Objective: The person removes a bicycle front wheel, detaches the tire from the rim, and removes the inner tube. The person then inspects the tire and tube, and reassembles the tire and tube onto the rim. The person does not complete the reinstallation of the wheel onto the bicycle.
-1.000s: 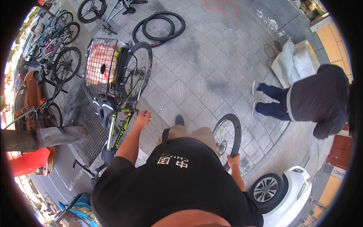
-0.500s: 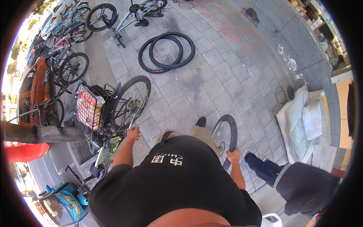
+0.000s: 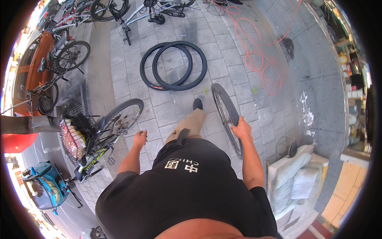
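My right hand [image 3: 242, 129] is closed on the tyre of a bicycle wheel [image 3: 226, 101], holding it upright at my right side. My left hand [image 3: 140, 138] hangs in the air with loosely bent fingers and nothing in it. To its left stands a bicycle with green-yellow lettering on its frame [image 3: 92, 162] and a loaded black wire basket [image 3: 71, 148]. On the paving ahead of me lie two black bicycle tyres [image 3: 203, 75], partly overlapping.
An upturned silver bicycle [image 3: 137, 16] rests on the ground farther ahead. An orange hose [image 3: 260, 59] coils ahead on the right. A padded pale seat [image 3: 304, 183] stands at right near a small black round object [image 3: 293, 149]. More bicycles [image 3: 71, 55] and a tree trunk [image 3: 30, 124] are at left.
I have stepped forward, closer to the two tyres, and the wheel in my right hand has come forward with me. The basket bicycle now lies farther back. The person at right has left view.
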Demonstrator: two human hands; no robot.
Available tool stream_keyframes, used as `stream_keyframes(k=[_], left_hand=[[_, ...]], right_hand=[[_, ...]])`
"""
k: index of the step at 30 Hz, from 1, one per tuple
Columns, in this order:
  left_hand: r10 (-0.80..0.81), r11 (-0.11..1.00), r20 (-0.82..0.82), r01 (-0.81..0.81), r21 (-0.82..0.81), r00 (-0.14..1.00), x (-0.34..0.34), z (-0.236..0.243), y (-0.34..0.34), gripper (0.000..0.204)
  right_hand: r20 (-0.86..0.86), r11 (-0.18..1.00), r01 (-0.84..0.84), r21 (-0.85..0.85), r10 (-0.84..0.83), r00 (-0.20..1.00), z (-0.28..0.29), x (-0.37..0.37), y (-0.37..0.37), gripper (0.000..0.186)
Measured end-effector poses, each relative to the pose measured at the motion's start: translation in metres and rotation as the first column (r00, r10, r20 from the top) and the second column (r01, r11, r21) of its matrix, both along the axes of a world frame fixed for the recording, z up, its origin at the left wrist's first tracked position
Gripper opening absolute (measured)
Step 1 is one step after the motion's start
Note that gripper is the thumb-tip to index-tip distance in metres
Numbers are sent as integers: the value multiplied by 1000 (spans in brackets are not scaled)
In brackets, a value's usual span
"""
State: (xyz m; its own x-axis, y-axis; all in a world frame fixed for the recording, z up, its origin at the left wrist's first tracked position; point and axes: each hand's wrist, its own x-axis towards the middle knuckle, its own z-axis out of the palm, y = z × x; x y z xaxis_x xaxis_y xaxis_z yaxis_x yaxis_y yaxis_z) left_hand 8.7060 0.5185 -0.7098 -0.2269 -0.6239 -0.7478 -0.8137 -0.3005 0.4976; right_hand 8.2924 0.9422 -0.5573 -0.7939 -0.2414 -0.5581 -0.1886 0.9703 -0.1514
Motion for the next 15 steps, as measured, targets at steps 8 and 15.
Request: stream_keyframes(k=[8, 15], left_hand=[[-24, 978, -414, 107, 177, 910, -434, 110, -3, 76], [492, 870, -474, -389, 304, 730, -708, 183, -31, 66]], right_hand=[[-148, 903, -395, -171, 373, 916, 36, -235, -139, 50], [-250, 664, -679, -313, 632, 734, 51, -384, -266, 48]])
